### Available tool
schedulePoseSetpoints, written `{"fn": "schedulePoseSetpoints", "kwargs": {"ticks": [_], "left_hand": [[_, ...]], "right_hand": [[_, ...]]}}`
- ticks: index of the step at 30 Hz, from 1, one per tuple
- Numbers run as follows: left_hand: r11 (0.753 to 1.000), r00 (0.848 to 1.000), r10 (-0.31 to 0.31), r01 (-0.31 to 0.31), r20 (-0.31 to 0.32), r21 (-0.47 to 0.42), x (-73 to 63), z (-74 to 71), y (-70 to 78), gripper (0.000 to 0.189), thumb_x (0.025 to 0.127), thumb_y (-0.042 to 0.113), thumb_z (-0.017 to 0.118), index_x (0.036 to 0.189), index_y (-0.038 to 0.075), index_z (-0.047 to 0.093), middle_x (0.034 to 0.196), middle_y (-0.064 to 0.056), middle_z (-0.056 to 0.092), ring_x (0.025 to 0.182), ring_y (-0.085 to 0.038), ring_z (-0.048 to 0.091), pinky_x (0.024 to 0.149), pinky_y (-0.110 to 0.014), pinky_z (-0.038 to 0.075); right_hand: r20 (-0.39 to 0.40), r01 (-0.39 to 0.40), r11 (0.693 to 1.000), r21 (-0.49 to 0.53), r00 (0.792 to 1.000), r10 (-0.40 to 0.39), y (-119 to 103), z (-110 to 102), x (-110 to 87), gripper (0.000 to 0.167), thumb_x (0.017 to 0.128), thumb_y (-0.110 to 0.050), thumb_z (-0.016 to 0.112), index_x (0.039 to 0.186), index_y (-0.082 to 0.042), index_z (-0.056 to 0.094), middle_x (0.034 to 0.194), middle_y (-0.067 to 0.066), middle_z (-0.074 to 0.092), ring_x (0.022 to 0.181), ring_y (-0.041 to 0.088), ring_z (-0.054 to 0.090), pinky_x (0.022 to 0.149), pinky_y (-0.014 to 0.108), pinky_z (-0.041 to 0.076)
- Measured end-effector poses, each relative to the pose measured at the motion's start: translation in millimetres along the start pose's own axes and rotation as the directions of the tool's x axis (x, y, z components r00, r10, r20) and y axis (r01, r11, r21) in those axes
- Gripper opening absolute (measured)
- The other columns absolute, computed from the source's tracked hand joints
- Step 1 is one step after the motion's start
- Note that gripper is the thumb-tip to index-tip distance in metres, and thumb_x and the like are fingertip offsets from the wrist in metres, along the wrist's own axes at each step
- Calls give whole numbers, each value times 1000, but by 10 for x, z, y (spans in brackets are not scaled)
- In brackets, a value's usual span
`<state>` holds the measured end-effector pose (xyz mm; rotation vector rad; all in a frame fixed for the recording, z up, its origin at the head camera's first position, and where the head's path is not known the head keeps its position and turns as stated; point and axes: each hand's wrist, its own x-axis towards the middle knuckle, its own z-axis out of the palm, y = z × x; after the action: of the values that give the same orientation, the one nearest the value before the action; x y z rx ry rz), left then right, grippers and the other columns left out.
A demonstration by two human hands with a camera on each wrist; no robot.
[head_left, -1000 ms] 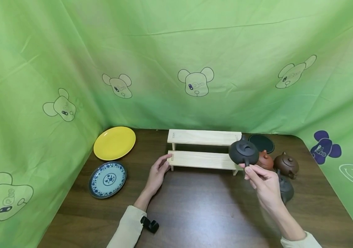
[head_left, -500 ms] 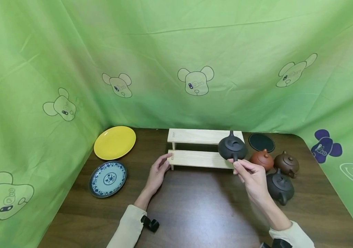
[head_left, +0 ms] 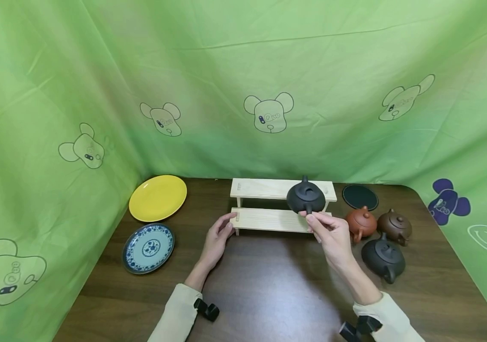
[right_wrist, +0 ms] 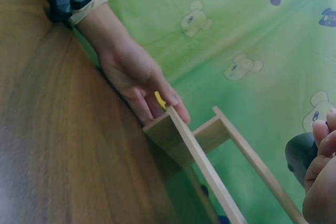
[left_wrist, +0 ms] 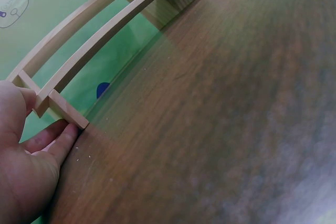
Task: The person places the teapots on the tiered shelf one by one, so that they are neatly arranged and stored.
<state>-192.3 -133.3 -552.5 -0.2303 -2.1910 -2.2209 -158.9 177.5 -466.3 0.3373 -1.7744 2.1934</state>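
While the left hand [head_left: 215, 243] grips a wooden rack [head_left: 269, 220] near the table's [head_left: 264, 285] far edge, the right hand [head_left: 333, 240] pinches a black teapot [head_left: 305, 197] over it, unplaced; three more teapots [head_left: 382, 256] stand toward the right edge.

Held teapot [head_left: 300, 198] of matt dark surface, like unglazed clay, stand [head_left: 269, 220] of pale smooth wood, brown wood-grained tabletop [head_left: 264, 280] with soft shine; glossy yellow plate [head_left: 157, 198], shiny blue-patterned plate [head_left: 149, 248], wrinkled green cloth curtain [head_left: 209, 76]
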Motion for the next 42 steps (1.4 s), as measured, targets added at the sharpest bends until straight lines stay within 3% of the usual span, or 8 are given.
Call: {"fn": "schedulePoseSetpoints", "kwargs": {"ticks": [4, 9, 17, 22, 25, 29, 42], "left_hand": [[999, 999, 37, -37, 4, 12, -13, -16, -14, 37, 117, 6, 52, 152, 0, 63, 160, -19, 58, 142, -25, 57, 116, -34, 55], [995, 995, 97, -98, 10, 27, -14, -31, -52, 36, 117, 12, 55, 150, 2, 65, 158, -19, 61, 137, -17, 60, 110, -28, 57], [997, 997, 75, -75, 17, 6, -14, -21, -42, 37, 117, 12, 54, 151, 0, 63, 159, -20, 59, 140, -22, 58, 114, -33, 56], [995, 995, 102, -102, 9, 17, -14, -22, -44, 36, 117, 13, 55, 150, 0, 64, 157, -20, 61, 137, -19, 60, 111, -30, 57], [998, 998, 63, -63, 9, 10, -18, -11, -7, 37, 117, 10, 54, 151, 0, 63, 159, -20, 59, 140, -22, 58, 114, -34, 56], [1000, 1000, 10, -10, -4, 2, -10, 2, 19, 37, 117, 4, 51, 153, -2, 61, 162, -21, 57, 143, -28, 56, 118, -39, 54], [1000, 1000, 4, -4, -15, 0, 0, 5, 8, 36, 116, 3, 53, 151, -3, 62, 160, -20, 58, 144, -29, 55, 117, -34, 53]], "right_hand": [[2, -5, 1000, 0, 1000, 5, 30, 77, 49, 25, 102, 17, 64, 98, 3, 85, 90, -5, 81, 56, -3, 45, 45, 24, 23], [7, -18, 1000, -7, 1000, 18, 68, 168, 98, 36, 103, 14, 66, 88, -12, 85, 93, -6, 82, 54, -2, 41, 46, 27, 20], [23, -45, 998, 37, 999, 44, 140, 289, 142, 40, 104, 14, 65, 91, -17, 87, 97, -6, 83, 55, -2, 40, 46, 20, 24], [11, -74, 997, 32, 997, 74, 193, 363, 183, 25, 103, 11, 68, 98, -4, 87, 97, -3, 83, 55, -2, 43, 48, 12, 31], [2, -84, 996, 24, 996, 84, 222, 418, 212, 13, 103, 10, 69, 103, 11, 82, 97, -2, 84, 55, -2, 43, 47, 12, 30], [2, -101, 995, 18, 995, 101, 270, 505, 251, 16, 103, 10, 69, 109, 23, 75, 94, -6, 83, 54, -2, 41, 47, 11, 29], [23, -90, 996, 22, 996, 89, 446, 713, 291, 22, 104, 9, 68, 117, 27, 70, 87, -11, 79, 52, -3, 41, 46, 10, 30]]}}
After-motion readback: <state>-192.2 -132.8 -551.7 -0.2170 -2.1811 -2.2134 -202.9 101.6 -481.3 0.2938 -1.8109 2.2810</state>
